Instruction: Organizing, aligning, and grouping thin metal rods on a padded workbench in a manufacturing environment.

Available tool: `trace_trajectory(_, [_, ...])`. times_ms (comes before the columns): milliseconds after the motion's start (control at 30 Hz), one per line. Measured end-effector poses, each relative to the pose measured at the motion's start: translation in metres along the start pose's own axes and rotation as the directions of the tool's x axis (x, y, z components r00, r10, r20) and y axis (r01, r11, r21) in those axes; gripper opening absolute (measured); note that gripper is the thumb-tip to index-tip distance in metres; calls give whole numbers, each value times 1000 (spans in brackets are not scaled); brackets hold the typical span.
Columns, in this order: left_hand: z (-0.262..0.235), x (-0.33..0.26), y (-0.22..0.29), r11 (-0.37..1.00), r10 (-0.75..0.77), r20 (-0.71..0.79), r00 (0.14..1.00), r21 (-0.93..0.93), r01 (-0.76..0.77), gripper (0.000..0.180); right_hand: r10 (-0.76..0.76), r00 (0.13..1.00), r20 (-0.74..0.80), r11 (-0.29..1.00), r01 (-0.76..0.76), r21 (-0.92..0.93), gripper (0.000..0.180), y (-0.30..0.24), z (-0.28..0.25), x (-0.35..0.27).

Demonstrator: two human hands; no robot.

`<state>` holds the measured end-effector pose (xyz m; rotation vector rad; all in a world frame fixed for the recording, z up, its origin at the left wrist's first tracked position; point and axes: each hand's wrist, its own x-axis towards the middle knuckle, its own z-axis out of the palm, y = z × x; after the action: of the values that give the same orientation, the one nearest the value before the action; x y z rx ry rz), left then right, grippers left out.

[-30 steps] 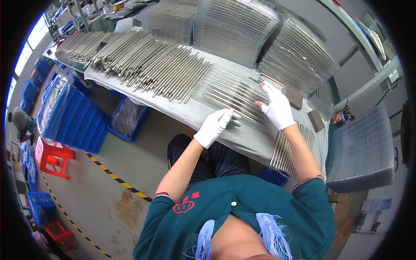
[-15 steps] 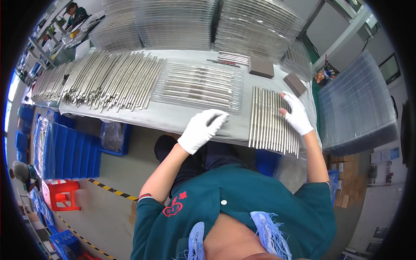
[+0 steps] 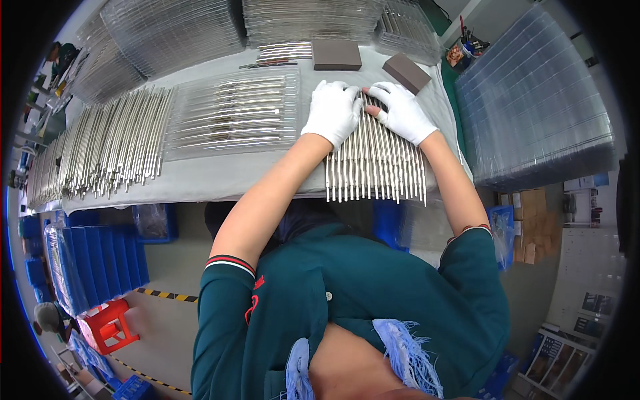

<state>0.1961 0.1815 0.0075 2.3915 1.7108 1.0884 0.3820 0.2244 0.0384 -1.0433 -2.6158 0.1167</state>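
Rods (image 3: pixel 377 163) partly underlie left hand (image 3: pixel 331 112) and right hand (image 3: pixel 402 115).

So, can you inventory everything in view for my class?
Table: one, pale cloth, upper centre
Loose rods: too many to count, silver, table's left
Tray: one, clear, mid-table, holding rods
Rod row: one, silver, right of tray
Blocks: two, brown, table's right rear
Tray stacks: several, clear, table's back
Tall stack: one, clear plastic, far right
Pot: one, multicoloured, table's back right
Stool: one, red, floor left
Crates: several, blue, mostly left
Boxes: several, brown, floor right
Shirt: one, green, bottom centre
Left hand: one, white-gloved, over rod row
Right hand: one, white-gloved, over rod row
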Motion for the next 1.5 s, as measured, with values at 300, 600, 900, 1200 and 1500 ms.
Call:
trace_trajectory(300, [10, 6, 0, 997, -23, -43, 999, 78, 26, 28, 14, 989, -145, 1000, -18, -26, 31, 22, 10, -6])
trace_trajectory(600, [7, 3, 2, 995, -33, -8, 999, 96, 34, 28, 80, 986, -147, 997, -81, -3, 31, 18, 13, -9])
trace_trajectory(900, [3, -7, 9, 999, -27, -55, 998, 37, 29, 27, 158, 983, -95, 986, -152, 69, 30, 10, 7, -13])
trace_trajectory(1200, [-61, -80, 70, 938, 340, 352, 872, -196, -287, 65, 429, 788, -442, 896, -434, 97, 51, 76, -15, -4])
trace_trajectory(1500, [-47, -105, 85, 967, 254, 300, 919, -51, -250, 76, 589, 770, -244, 808, -554, 203, 63, 67, -21, -8])
